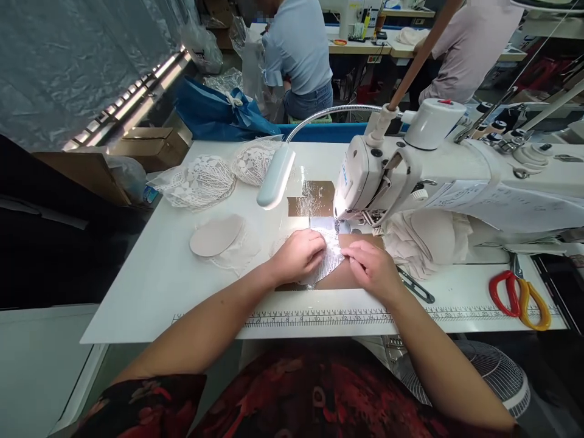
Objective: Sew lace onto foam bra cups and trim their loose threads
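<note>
A piece of white lace fabric [329,258] lies just in front of the sewing machine's [360,176] needle area, lit brightly by the lamp. My left hand [301,252] is closed with curled fingers on the lace's left part. At the lace's right edge, my right hand [368,264] pinches it between thumb and forefinger. Its fingertips hide the exact grip. Both hands rest low over the brown taped patch [342,277] of the table. Left of my left hand lie a beige oval pad [217,236] and thin sheer fabric [237,252].
White lace cups [205,179] sit at the table's back left. A lamp head [276,176] hangs over the middle. Beige fabric pieces [429,240] are heaped right of the needle. Scissors [520,298] and a dark flat tool [416,285] lie at right. Two people sit beyond.
</note>
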Demonstrator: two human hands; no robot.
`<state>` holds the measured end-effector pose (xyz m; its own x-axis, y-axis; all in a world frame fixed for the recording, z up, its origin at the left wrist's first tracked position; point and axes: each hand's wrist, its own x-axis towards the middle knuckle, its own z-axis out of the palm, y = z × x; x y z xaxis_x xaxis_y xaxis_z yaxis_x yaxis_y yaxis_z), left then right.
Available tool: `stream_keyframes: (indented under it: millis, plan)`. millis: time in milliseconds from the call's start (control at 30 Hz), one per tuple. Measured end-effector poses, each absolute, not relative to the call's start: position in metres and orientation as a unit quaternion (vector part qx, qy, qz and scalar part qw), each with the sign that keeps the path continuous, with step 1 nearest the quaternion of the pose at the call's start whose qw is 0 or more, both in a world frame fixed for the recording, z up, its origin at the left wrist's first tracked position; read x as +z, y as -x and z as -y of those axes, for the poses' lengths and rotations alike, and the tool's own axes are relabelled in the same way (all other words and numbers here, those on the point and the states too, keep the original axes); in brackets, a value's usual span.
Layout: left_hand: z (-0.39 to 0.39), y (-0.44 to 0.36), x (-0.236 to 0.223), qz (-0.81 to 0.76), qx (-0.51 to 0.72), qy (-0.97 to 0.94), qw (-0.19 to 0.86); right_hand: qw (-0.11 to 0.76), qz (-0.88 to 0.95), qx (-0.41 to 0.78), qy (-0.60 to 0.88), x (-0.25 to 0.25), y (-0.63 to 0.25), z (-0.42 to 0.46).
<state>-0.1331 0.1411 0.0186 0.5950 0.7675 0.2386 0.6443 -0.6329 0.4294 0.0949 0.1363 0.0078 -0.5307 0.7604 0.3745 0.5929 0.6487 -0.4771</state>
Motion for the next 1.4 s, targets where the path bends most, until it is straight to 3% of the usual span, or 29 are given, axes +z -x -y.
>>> stream_keyframes:
  millis: [133,300,633,1000,1300,1400]
  plan:
    - [-0.140,0.136,0.018,-0.398,0.220,-0.873,0.174,0.204,0.912,0.096,0.344,0.011,-0.099,-0.132]
    - [-0.135,0.135,0.018,-0.337,0.199,-0.915,0.097,0.145,0.920,0.090,0.353,0.015,-0.102,-0.122]
    - [-0.134,0.130,0.015,-0.303,0.133,-0.944,0.001,0.170,0.916,0.104,0.347,0.011,-0.105,-0.120]
    - [-0.131,0.129,0.014,-0.311,0.122,-0.943,-0.018,0.174,0.912,0.111,0.355,0.010,-0.105,-0.121]
    - [-0.131,0.129,0.016,-0.318,0.118,-0.941,-0.008,0.252,0.873,0.153,0.388,0.011,-0.109,-0.123]
    - [-0.132,0.128,0.015,-0.301,0.141,-0.943,0.003,0.238,0.883,0.132,0.382,0.008,-0.107,-0.124]
